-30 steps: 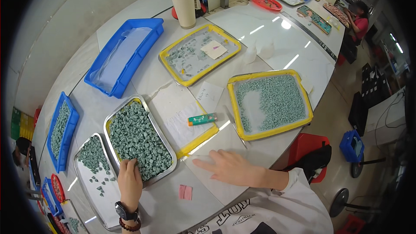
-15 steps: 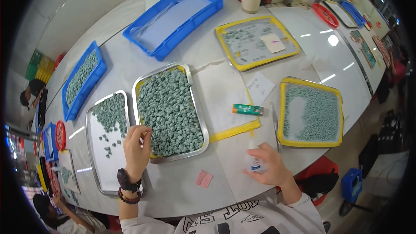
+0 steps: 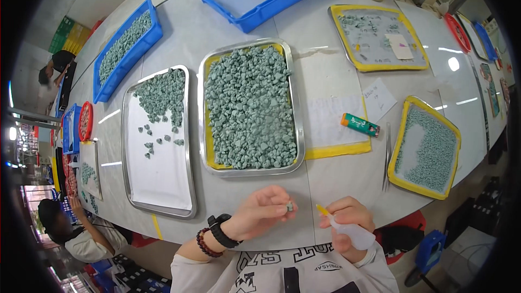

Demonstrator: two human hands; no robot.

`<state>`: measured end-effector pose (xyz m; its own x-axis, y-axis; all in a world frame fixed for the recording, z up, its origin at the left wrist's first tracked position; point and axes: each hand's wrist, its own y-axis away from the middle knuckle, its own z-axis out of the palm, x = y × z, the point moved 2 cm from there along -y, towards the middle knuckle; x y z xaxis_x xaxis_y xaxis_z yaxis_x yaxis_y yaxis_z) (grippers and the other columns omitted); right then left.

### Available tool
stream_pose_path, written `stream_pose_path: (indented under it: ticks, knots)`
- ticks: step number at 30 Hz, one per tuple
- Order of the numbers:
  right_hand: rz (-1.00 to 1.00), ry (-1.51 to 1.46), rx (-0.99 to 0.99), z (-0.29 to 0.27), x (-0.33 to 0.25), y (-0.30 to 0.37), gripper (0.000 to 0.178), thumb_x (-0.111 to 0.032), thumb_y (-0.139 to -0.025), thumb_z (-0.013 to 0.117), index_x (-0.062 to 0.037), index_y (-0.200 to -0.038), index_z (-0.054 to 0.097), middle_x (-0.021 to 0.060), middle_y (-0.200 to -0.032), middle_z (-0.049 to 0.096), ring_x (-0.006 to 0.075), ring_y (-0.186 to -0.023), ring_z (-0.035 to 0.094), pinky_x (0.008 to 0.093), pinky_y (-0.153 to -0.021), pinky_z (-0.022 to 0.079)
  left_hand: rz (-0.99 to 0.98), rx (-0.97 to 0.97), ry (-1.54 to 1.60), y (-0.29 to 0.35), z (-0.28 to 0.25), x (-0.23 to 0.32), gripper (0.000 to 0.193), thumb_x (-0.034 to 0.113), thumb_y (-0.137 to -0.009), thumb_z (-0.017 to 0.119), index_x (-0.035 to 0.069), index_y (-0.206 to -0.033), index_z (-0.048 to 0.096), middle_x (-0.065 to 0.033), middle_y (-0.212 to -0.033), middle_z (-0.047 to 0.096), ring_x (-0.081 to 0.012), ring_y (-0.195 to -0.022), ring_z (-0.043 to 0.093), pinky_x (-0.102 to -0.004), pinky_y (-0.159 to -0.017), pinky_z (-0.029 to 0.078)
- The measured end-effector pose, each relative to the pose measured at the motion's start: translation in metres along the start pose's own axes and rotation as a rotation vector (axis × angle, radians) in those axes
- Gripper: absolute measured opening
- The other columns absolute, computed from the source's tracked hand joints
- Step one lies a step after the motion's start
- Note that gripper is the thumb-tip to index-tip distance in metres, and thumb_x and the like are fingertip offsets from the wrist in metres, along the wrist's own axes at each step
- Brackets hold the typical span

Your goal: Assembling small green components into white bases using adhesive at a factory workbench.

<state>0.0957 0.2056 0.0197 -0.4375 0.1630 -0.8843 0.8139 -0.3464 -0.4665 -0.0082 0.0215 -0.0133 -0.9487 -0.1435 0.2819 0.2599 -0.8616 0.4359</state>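
Note:
My left hand (image 3: 259, 214) is in front of the large steel tray, pinching a small green stone piece (image 3: 290, 206) between thumb and fingers. Close by on the right, my right hand (image 3: 350, 217) is wrapped round a small white squeeze bottle (image 3: 356, 235). The bottle's yellow nozzle (image 3: 322, 210) points up and left toward the stone, with a gap between them. Many rough green stones (image 3: 247, 108) fill the steel tray (image 3: 255, 172). Left of it, a second steel tray (image 3: 191, 184) has green stones gathered at its far end on white paper.
Right of the large tray lie a green-orange box (image 3: 360, 125), tweezers (image 3: 387, 157) and a yellow-edged tray (image 3: 392, 180) of small green bits. Another yellow-edged tray (image 3: 374, 67) is farther back. Blue bins (image 3: 239, 21) stand behind. Another person (image 3: 81, 228) sits at far left.
My left hand has moved right from the tray edge, now holding a green stone. The bottle has tipped so its yellow nozzle faces that stone. The view has shifted.

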Motion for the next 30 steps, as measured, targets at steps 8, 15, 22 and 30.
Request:
stream_pose_path:
  ticks: [8, 15, 22, 30]
  knots:
    - [0.106, -0.011, -0.060, 0.011, 0.004, 0.000, 0.050, -0.053, -0.093, 0.045, -0.0044, -0.097, 0.054, 0.0090, -0.068, 0.065, 0.0312, -0.074, 0.065, 0.0361, -0.059, 0.052, 0.261, 0.100, -0.464, 0.002, 0.004, 0.006, 0.027, -0.006, -0.087, 0.057, -0.001, -0.114, 0.057, -0.0096, -0.110, 0.062, -0.0178, -0.100, 0.062, -0.0275, -0.081, 0.051]
    - [0.122, 0.084, -0.300, 0.011, 0.007, -0.007, 0.051, -0.053, -0.093, 0.044, -0.0038, -0.096, 0.055, 0.0103, -0.077, 0.069, 0.0337, -0.087, 0.068, 0.0372, -0.066, 0.055, 0.154, 0.146, -0.433, 0.000, 0.003, 0.000, 0.026, -0.004, -0.088, 0.057, -0.003, -0.113, 0.057, -0.0153, -0.106, 0.063, -0.0210, -0.099, 0.063, -0.0334, -0.085, 0.052]
    - [0.058, 0.017, -0.172, 0.017, 0.015, -0.001, 0.041, -0.040, -0.087, 0.057, -0.0003, -0.092, 0.065, 0.0159, -0.087, 0.068, 0.0290, -0.081, 0.068, 0.0320, -0.060, 0.053, 0.185, 0.148, -0.436, -0.001, 0.001, -0.004, 0.026, -0.005, -0.087, 0.058, -0.004, -0.113, 0.057, -0.0143, -0.106, 0.064, -0.0193, -0.097, 0.063, -0.0317, -0.086, 0.052]
    - [0.117, 0.070, -0.197, 0.017, 0.014, -0.002, 0.040, -0.039, -0.088, 0.056, 0.0000, -0.089, 0.065, 0.0181, -0.087, 0.068, 0.0291, -0.079, 0.068, 0.0327, -0.061, 0.054, 0.198, 0.144, -0.493, -0.001, 0.002, -0.004, 0.026, -0.006, -0.086, 0.058, -0.005, -0.112, 0.057, -0.0138, -0.105, 0.064, -0.0192, -0.098, 0.063, -0.0316, -0.085, 0.052]
